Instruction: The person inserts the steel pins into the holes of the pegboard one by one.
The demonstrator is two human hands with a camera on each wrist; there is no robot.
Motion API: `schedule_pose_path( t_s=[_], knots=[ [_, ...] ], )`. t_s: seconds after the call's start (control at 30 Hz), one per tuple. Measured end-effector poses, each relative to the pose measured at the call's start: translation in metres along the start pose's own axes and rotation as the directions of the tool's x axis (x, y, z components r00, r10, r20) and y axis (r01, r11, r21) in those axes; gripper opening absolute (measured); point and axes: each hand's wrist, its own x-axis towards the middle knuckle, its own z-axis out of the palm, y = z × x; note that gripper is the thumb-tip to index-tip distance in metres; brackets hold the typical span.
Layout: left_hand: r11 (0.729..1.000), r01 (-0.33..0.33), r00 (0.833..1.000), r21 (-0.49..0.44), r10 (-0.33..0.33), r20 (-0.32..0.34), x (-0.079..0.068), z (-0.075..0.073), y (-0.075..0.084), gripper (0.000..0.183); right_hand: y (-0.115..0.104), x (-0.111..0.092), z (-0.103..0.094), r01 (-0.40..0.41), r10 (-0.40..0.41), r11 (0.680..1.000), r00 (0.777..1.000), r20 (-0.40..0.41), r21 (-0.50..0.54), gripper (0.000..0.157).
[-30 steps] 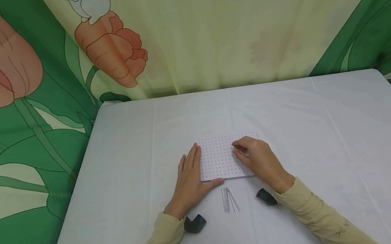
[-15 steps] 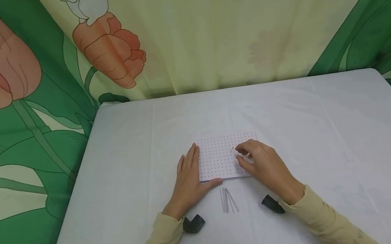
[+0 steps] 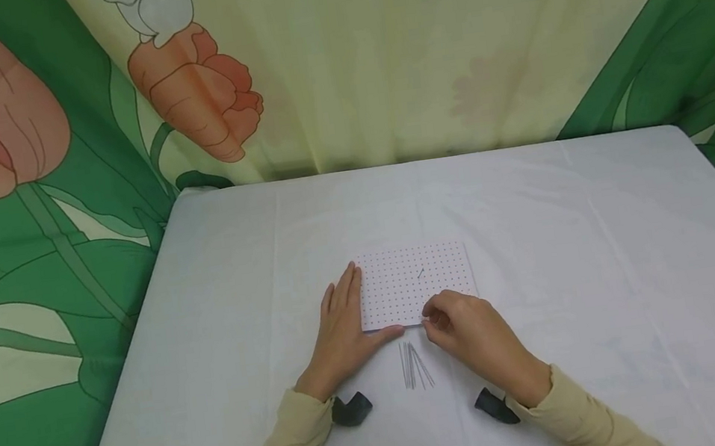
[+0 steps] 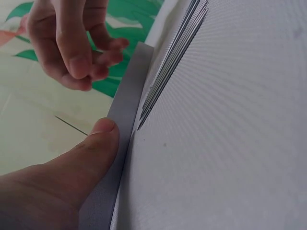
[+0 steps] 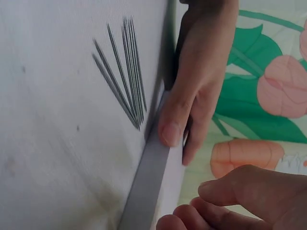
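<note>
The left hand (image 3: 342, 323), fingers straight, borders the dotted board (image 3: 394, 297) at its left and near edges, presumably steadying it. The right hand (image 3: 476, 328), loosely curled and apparently empty, hides its near right corner. One needle (image 4: 71, 125) projects from the board; loose needles (image 5: 135, 67) lie nearer on the table (image 3: 237, 284).

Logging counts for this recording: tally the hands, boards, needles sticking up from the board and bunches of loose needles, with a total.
Hands: 2, left hand and right hand
Dotted board: 1
Raised needle: 1
Loose needle bunch: 1, too tight to count singly
Total: 5
</note>
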Motion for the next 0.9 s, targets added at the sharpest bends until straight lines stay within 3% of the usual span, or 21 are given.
schedule_pose_path(
  t_s=[0.47, 0.73, 0.9],
  knots=[
    [1.000, -0.010, 1.000, 0.007, 0.010, -0.006, -0.002, 0.000, 0.000, 0.118, -0.006, -0.008, 0.017, -0.063, 0.053, 0.997, 0.969, 0.240, 0.033, 0.014],
    [1.000, 0.000, 1.000, 0.018, 0.000, -0.007, -0.001, 0.001, 0.000, 0.118, -0.008, -0.009, 0.021, -0.042, 0.034, 0.999, 0.971, 0.235, 0.030, 0.018],
    [1.000, -0.002, 1.000, 0.012, 0.002, -0.009, -0.001, 0.001, 0.000, 0.118, -0.014, -0.010, 0.022, -0.039, 0.043, 0.999, 0.975, 0.217, -0.023, 0.020]
  ],
)
